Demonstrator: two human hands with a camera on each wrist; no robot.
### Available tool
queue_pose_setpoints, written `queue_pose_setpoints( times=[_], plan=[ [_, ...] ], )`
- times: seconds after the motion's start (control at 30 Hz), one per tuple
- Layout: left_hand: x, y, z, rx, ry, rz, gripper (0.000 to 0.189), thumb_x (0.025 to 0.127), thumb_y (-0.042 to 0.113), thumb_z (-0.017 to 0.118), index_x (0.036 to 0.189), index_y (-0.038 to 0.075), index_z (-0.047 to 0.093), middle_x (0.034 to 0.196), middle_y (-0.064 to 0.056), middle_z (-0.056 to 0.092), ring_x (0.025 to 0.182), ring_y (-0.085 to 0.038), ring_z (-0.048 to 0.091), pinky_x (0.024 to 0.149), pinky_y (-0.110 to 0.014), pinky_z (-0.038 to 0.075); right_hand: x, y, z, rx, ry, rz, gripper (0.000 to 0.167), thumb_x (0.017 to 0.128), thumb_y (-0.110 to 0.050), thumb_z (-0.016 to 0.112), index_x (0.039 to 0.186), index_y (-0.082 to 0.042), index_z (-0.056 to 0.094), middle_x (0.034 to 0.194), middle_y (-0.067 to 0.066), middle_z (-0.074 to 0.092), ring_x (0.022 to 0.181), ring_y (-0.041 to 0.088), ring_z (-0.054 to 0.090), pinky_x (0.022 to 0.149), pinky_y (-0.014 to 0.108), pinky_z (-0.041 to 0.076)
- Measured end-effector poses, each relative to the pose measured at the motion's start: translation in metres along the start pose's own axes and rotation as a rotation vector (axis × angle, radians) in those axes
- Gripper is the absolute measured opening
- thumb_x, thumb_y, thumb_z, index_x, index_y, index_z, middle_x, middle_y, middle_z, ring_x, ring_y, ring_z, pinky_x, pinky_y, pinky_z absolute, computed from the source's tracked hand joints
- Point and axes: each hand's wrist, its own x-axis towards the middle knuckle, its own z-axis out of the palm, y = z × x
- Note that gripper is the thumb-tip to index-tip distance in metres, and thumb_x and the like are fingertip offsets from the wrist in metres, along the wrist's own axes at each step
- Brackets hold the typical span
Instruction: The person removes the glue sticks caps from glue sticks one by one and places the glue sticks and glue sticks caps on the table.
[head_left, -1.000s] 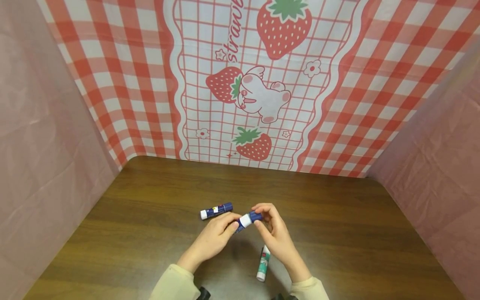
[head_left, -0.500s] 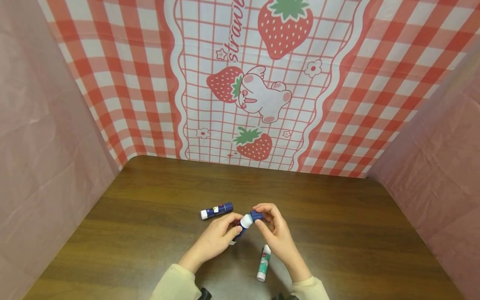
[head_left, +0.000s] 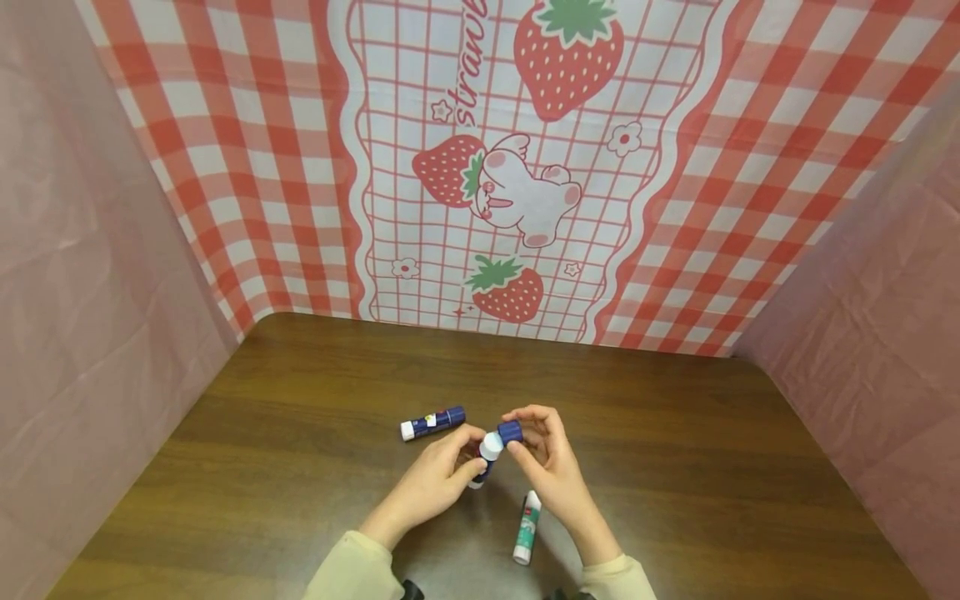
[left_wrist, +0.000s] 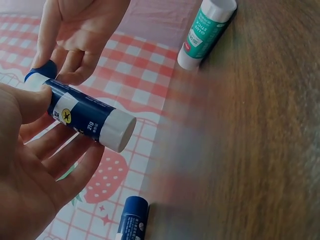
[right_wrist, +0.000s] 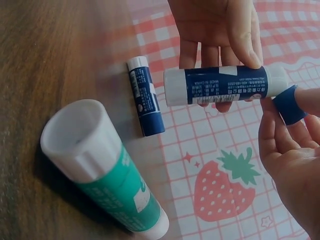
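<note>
My left hand [head_left: 429, 477] holds a dark blue glue stick [left_wrist: 82, 110] between thumb and fingers. Its white base points away from the hand in the left wrist view, and its white top faces up in the head view. Close beside that top, my right hand [head_left: 553, 471] pinches a short blue cap [right_wrist: 290, 106] that sits off the stick, at an angle to it. A green and white glue stick [head_left: 527, 529] lies on the table near the right wrist. Another blue glue stick [head_left: 432, 423], capped, lies just beyond the left hand.
The brown wooden table [head_left: 675, 467] ends at a red-and-white strawberry cloth [head_left: 480, 292] hanging behind it. Pink cloth panels [head_left: 112, 250] stand along the left and right sides.
The blue cap, in line with the glue stick at first, has come away from its white top. The stick has tilted more upright in my left hand. Both other glue sticks stay put.
</note>
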Motion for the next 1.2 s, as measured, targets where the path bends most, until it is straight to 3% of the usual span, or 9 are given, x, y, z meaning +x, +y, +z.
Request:
queue_pose_setpoints(
  times=[0.2, 0.4, 0.8, 1.2],
  plan=[
    [0.000, -0.001, 0.004, -0.023, 0.019, 0.017, 0.022, 0.089, 0.012, 0.057, 0.109, 0.009, 0.050, 0.098, -0.002, 0.061, 0.091, -0.014, 0.060, 0.081, -0.027, 0.049, 0.000, 0.001, -0.001, -0.029, -0.002, 0.026, 0.026, 0.087, 0.007, 0.052, 0.111, 0.007, 0.043, 0.111, 0.024, 0.050, 0.101, 0.010, 0.057, 0.085, 0.021, 0.046],
    [0.000, -0.004, 0.006, -0.041, 0.045, 0.014, 0.022, 0.088, 0.012, 0.059, 0.108, 0.009, 0.051, 0.100, -0.002, 0.061, 0.093, -0.015, 0.060, 0.080, -0.026, 0.050, 0.000, 0.001, -0.003, -0.126, -0.022, 0.026, 0.027, 0.085, 0.008, 0.054, 0.111, 0.003, 0.049, 0.111, 0.008, 0.055, 0.093, 0.012, 0.058, 0.081, 0.024, 0.046],
    [0.001, -0.008, 0.010, -0.025, 0.113, -0.010, 0.022, 0.086, 0.018, 0.062, 0.105, 0.011, 0.053, 0.098, -0.003, 0.061, 0.090, -0.016, 0.061, 0.074, -0.023, 0.051, 0.000, 0.000, -0.002, -0.160, -0.032, 0.011, 0.028, 0.084, 0.009, 0.055, 0.112, 0.004, 0.051, 0.106, 0.021, 0.052, 0.087, 0.009, 0.057, 0.075, 0.022, 0.046],
    [0.001, -0.009, 0.013, -0.043, 0.154, -0.024, 0.023, 0.085, 0.017, 0.063, 0.105, 0.011, 0.053, 0.097, -0.003, 0.061, 0.088, -0.016, 0.061, 0.072, -0.023, 0.051, 0.000, 0.002, -0.002, -0.191, 0.010, 0.075, 0.027, 0.087, 0.004, 0.054, 0.113, -0.001, 0.051, 0.109, 0.013, 0.057, 0.090, 0.012, 0.059, 0.080, 0.025, 0.048]
  ],
)
